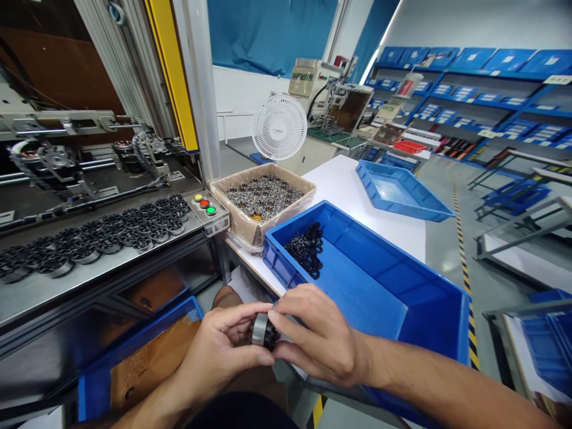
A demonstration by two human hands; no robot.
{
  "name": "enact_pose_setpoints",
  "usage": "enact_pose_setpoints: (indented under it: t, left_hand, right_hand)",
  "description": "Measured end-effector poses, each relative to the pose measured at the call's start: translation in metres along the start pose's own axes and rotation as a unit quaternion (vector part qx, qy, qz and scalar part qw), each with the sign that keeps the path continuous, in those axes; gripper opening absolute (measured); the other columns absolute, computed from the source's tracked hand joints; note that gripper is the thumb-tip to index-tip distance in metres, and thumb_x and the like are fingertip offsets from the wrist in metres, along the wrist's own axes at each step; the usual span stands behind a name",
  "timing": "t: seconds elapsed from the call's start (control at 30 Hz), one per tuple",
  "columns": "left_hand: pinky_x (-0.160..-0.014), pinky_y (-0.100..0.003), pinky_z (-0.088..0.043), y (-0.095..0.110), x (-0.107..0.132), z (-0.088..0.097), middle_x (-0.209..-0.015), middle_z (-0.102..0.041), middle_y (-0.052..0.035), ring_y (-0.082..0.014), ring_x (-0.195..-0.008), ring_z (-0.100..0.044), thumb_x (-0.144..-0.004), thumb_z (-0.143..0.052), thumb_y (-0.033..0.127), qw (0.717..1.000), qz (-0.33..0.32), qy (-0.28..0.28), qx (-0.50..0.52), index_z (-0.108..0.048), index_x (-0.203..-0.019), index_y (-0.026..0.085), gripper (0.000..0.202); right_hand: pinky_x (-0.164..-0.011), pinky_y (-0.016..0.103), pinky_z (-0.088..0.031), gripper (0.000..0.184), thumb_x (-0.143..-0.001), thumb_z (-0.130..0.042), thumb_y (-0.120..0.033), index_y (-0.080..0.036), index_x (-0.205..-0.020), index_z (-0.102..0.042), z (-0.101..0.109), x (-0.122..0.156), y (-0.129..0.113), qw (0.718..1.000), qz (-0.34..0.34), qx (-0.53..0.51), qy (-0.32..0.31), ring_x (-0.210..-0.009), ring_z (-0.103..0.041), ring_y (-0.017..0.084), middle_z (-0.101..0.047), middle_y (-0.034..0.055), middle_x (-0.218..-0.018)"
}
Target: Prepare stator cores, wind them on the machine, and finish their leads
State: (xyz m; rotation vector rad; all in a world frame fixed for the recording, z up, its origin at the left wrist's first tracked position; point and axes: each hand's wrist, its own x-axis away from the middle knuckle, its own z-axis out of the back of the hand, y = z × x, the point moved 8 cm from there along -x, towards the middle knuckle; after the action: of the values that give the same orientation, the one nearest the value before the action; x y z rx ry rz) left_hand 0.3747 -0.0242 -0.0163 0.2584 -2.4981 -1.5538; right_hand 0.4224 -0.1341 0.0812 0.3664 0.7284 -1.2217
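Between my two hands, low in the middle of the view, is a motor stator core (260, 329), a grey metal ring with black plastic on its right-hand face. My left hand (218, 342) grips the ring from the left, its thumb below and fingers above. From the right, my right hand (315, 333) has its fingertips closed on the black side, partly covering it. Just beyond my hands, several black plastic pieces (307, 247) lie heaped in the left corner of a large blue bin (357, 286).
Rows of stator cores (111, 229) stand on the machine's metal ledge at left, beside a button box (206, 208). A cardboard box (268, 229) of metal cores adjoins the bin. Behind are a white fan (279, 127) and a shallow blue tray (402, 193). An open bin (84, 390) sits below left.
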Motion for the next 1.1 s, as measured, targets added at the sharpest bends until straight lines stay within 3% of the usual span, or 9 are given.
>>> enact_pose_setpoints:
  t: [0.13,0.27,0.4,0.5,0.67,0.8,0.9,0.97,1.1]
  left_hand:
    - [-0.082,-0.027,-0.058,0.003,0.005,-0.002,-0.1,-0.078,-0.0056,-0.0219,-0.091,-0.073,-0.067,-0.083,0.02,0.998,-0.034,-0.015,-0.052,-0.07,-0.116,0.021,0.05]
    - [-0.1,-0.033,-0.05,0.008,0.016,-0.003,-0.131,-0.065,-0.0054,-0.0247,-0.119,-0.062,-0.085,-0.066,0.024,0.985,-0.069,-0.014,-0.157,-0.055,-0.136,0.027,0.052]
    - [-0.106,-0.038,-0.045,0.014,0.027,-0.011,-0.143,-0.054,-0.0086,-0.0273,-0.129,-0.054,-0.092,-0.053,0.021,0.951,-0.114,-0.039,-0.285,-0.043,-0.145,0.025,0.055]
    - [-0.111,-0.039,-0.039,0.015,0.032,-0.016,-0.147,-0.049,-0.0096,-0.0287,-0.136,-0.044,-0.089,-0.057,0.017,0.926,-0.162,-0.048,-0.336,-0.04,-0.146,0.024,0.06]
    - [-0.108,-0.029,-0.042,0.006,0.032,-0.008,-0.145,-0.053,-0.0049,-0.0231,-0.133,-0.049,-0.09,-0.054,0.014,0.927,-0.18,-0.022,-0.33,-0.039,-0.145,0.03,0.059]
    - [-0.107,-0.027,-0.043,0.002,0.03,-0.006,-0.146,-0.052,-0.0066,-0.0233,-0.135,-0.047,-0.095,-0.047,0.016,0.941,-0.151,-0.042,-0.298,-0.039,-0.144,0.028,0.052]
    - [-0.107,-0.03,-0.043,-0.001,0.03,-0.009,-0.147,-0.05,-0.0075,-0.0245,-0.135,-0.047,-0.094,-0.049,0.018,0.951,-0.153,-0.055,-0.262,-0.034,-0.147,0.029,0.056]
    - [-0.106,-0.03,-0.045,-0.002,0.029,-0.01,-0.146,-0.051,-0.007,-0.0237,-0.133,-0.049,-0.094,-0.05,0.018,0.954,-0.168,-0.044,-0.242,-0.034,-0.146,0.029,0.056]
    - [-0.105,-0.027,-0.044,-0.001,0.027,-0.01,-0.139,-0.058,-0.0045,-0.0197,-0.126,-0.055,-0.096,-0.044,0.015,0.944,-0.192,-0.007,-0.266,-0.042,-0.141,0.031,0.048]
  right_hand:
    - [-0.073,0.04,-0.055,0.034,-0.088,-0.06,-0.021,-0.009,-0.119,-0.055,-0.001,-0.001,-0.004,1.0,-0.012,-0.006,0.006,-0.089,-0.064,0.024,-0.068,0.0152,-0.095]
    - [-0.077,0.04,-0.055,0.035,-0.087,-0.065,-0.022,-0.01,-0.119,-0.056,-0.002,-0.001,-0.002,1.0,-0.023,-0.003,0.004,-0.093,-0.063,0.024,-0.068,0.0146,-0.098]
    - [-0.089,0.04,-0.054,0.057,-0.086,-0.066,-0.044,-0.014,-0.132,-0.051,-0.006,0.001,0.023,0.984,-0.123,-0.133,0.01,-0.107,-0.061,0.023,-0.062,0.0162,-0.115]
    - [-0.086,0.034,-0.055,0.056,-0.085,-0.064,-0.047,-0.013,-0.129,-0.055,-0.018,0.005,0.036,0.959,-0.177,-0.219,-0.001,-0.1,-0.064,0.019,-0.068,0.012,-0.104]
    - [-0.081,0.03,-0.056,0.038,-0.086,-0.067,-0.039,-0.012,-0.113,-0.064,-0.019,0.006,0.034,0.961,-0.184,-0.205,0.016,-0.089,-0.066,0.018,-0.071,0.0088,-0.089]
    - [-0.085,0.033,-0.055,0.053,-0.083,-0.07,-0.041,-0.01,-0.124,-0.057,-0.022,0.005,0.033,0.95,-0.193,-0.244,-0.013,-0.093,-0.065,0.018,-0.07,0.0099,-0.095]
    - [-0.084,0.031,-0.054,0.049,-0.082,-0.072,-0.037,-0.011,-0.122,-0.059,-0.026,0.009,0.038,0.936,-0.217,-0.278,-0.01,-0.091,-0.064,0.016,-0.069,0.0097,-0.098]
    - [-0.082,0.03,-0.054,0.046,-0.082,-0.073,-0.032,-0.012,-0.121,-0.06,-0.03,0.012,0.04,0.927,-0.234,-0.293,-0.006,-0.09,-0.063,0.015,-0.069,0.0091,-0.099]
    - [-0.082,0.03,-0.053,0.057,-0.075,-0.079,-0.032,-0.014,-0.125,-0.059,-0.037,0.017,0.04,0.92,-0.25,-0.302,-0.015,-0.088,-0.064,0.016,-0.068,0.0073,-0.099]
